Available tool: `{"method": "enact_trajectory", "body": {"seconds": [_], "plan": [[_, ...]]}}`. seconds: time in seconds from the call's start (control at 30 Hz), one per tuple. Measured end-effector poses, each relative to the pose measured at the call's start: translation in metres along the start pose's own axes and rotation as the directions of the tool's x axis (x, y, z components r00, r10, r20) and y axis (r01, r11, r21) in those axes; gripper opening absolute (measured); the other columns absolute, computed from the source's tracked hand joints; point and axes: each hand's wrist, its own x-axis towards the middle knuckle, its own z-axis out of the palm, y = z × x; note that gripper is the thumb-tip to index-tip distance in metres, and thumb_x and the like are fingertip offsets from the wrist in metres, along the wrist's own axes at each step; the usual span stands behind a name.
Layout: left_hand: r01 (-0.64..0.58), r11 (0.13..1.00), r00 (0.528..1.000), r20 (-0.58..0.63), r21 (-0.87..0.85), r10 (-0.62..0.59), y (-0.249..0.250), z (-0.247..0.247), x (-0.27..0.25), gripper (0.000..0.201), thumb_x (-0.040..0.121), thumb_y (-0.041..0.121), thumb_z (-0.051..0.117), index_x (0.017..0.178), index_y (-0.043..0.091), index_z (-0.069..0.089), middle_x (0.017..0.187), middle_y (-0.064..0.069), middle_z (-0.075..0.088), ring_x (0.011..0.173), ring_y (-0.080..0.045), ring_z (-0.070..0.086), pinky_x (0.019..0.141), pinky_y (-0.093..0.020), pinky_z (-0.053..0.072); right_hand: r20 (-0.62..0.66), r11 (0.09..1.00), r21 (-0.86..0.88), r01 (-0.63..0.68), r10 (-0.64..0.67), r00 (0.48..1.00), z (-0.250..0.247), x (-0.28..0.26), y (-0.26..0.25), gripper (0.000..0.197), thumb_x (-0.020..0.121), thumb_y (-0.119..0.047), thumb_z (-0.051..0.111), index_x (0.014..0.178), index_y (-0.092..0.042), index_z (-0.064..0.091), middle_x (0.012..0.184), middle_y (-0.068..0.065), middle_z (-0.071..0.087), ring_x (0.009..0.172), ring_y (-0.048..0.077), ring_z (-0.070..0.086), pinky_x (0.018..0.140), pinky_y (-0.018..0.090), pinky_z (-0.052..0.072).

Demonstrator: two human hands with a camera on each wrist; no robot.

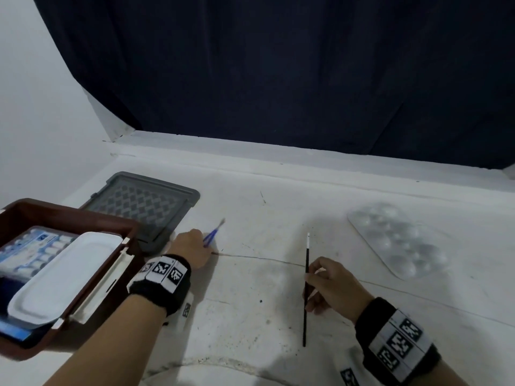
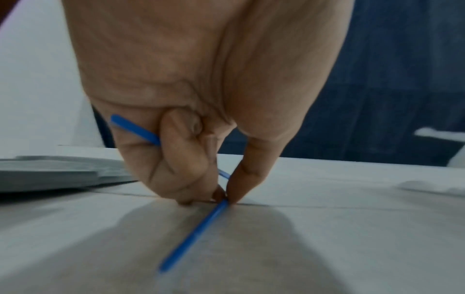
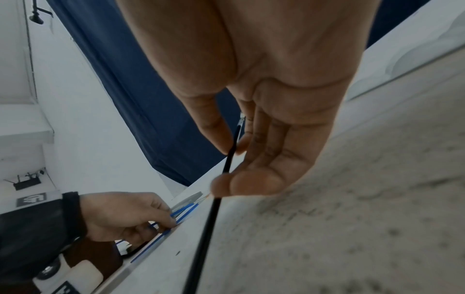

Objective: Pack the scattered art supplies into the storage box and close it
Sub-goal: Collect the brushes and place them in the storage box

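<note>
1. Left hand: knuckles up, fingertips down on the white table, thumb and forefinger pinching blue paintbrushes at the tabletop. Left wrist view shows one blue handle running toward the camera along the table, and a 2nd blue handle end sticking out behind the curled fingers.
2. Right hand: thumb and forefinger pinching a thin black paintbrush w/ white ferrule, approx. mid-shaft; remaining fingers loosely curled beside the shaft. Brush points away from the person; whether its rear end touches the table cannot be told.
3. Storage box: brown, open, at front-left edge of table, just left of the left wrist. Inside: a white lidded tray lying over a pack of paint tubes.
4. Grey lid: lies flat behind the box, patterned face up, touching or nearly touching the box's far-right corner.
5. Clear paint palette: round wells, flat on the table, far right, well apart from both hands.
6. Dark blue curtain: hangs behind the table.
</note>
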Motion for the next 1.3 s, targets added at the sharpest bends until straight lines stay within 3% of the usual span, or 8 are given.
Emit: {"method": "enact_trajectory", "body": {"seconds": [0.23,0.4,0.6,0.73,1.0,1.1,1.2,1.3], "plan": [[-0.193,0.828,0.963,0.061,-0.527,0.263,0.032,0.032,-0.071,0.019,0.096,0.026,0.058,0.083,0.013,0.057,0.068,0.002,0.068,0.053,-0.007,0.055,0.052,-0.022,0.043,-0.006,1.000,0.022,-0.001,0.001,1.000,0.021,-0.005,0.004,0.007,0.090,-0.007,0.058,0.083,-0.005,0.057,0.074,0.015,0.073,0.059,0.026,0.055,0.052,0.034,0.049],[-0.024,0.583,0.898,0.239,-0.812,0.370,0.049,0.064,-0.093,0.024,0.105,0.009,0.043,0.096,-0.002,0.063,0.071,-0.009,0.062,0.053,-0.018,0.046,0.043,-0.021,0.034,-0.013,0.977,0.207,-0.044,0.047,0.999,0.033,-0.014,0.009,0.005,0.090,0.004,0.056,0.091,0.000,0.053,0.070,0.022,0.069,0.047,0.026,0.051,0.043,0.029,0.047],[-0.110,0.634,0.809,0.302,-0.765,0.504,0.058,0.078,-0.111,0.041,0.107,0.020,0.043,0.068,0.014,0.056,0.065,-0.010,0.057,0.042,-0.014,0.036,0.042,-0.022,0.026,0.030,0.966,0.249,-0.064,0.058,0.998,0.035,-0.027,0.014,0.012,0.086,0.009,0.056,0.079,-0.001,0.058,0.064,0.020,0.062,0.050,0.027,0.057,0.050,0.032,0.051],[-0.321,0.714,0.825,0.186,-0.622,0.533,0.067,0.073,-0.120,0.042,0.105,0.023,0.044,0.066,0.018,0.054,0.048,0.009,0.056,0.037,-0.004,0.046,0.045,-0.021,0.036,0.010,0.959,0.279,-0.048,0.048,0.999,0.032,-0.032,0.014,0.015,0.093,-0.002,0.053,0.079,-0.001,0.057,0.066,0.020,0.062,0.050,0.027,0.056,0.047,0.030,0.048],[-0.472,0.667,0.795,0.050,-0.576,0.605,0.078,0.072,-0.122,0.040,0.106,0.033,0.044,0.074,0.029,0.067,0.059,0.008,0.058,0.050,-0.004,0.052,0.054,-0.022,0.045,-0.179,0.984,0.080,0.160,-0.144,0.973,0.024,-0.034,0.016,0.020,0.092,-0.014,0.061,0.073,-0.008,0.060,0.060,0.009,0.065,0.054,0.028,0.060,0.052,0.034,0.051],[-0.541,0.644,0.746,0.045,-0.540,0.665,0.083,0.070,-0.123,0.043,0.107,0.039,0.038,0.076,0.043,0.067,0.068,0.007,0.063,0.063,-0.008,0.056,0.065,-0.028,0.044,-0.235,0.983,-0.083,0.166,-0.181,0.955,0.021,-0.031,0.009,0.026,0.096,-0.022,0.055,0.072,-0.012,0.059,0.060,0.006,0.065,0.046,0.013,0.057,0.051,0.028,0.048],[-0.607,0.583,0.721,-0.063,-0.540,0.691,0.088,0.064,-0.125,0.049,0.102,0.051,0.029,0.105,0.023,0.069,0.098,-0.013,0.068,0.089,-0.020,0.061,0.083,-0.035,0.047,-0.282,0.961,-0.154,0.229,-0.265,0.922,0.014,-0.033,-0.008,0.027,0.098,-0.021,0.052,0.076,-0.008,0.058,0.061,0.002,0.060,0.041,0.002,0.050,0.050,0.018,0.042],[-0.584,0.481,0.733,-0.171,-0.654,0.658,0.093,0.056,-0.133,0.044,0.096,0.056,0.028,0.101,0.034,0.065,0.095,0.000,0.065,0.092,-0.007,0.058,0.086,-0.027,0.045,-0.353,0.929,-0.116,0.352,-0.370,0.859,0.007,-0.037,-0.027,0.029,0.099,-0.021,0.050,0.078,-0.003,0.057,0.060,0.007,0.062,0.046,0.010,0.054,0.052,0.024,0.044]]}}
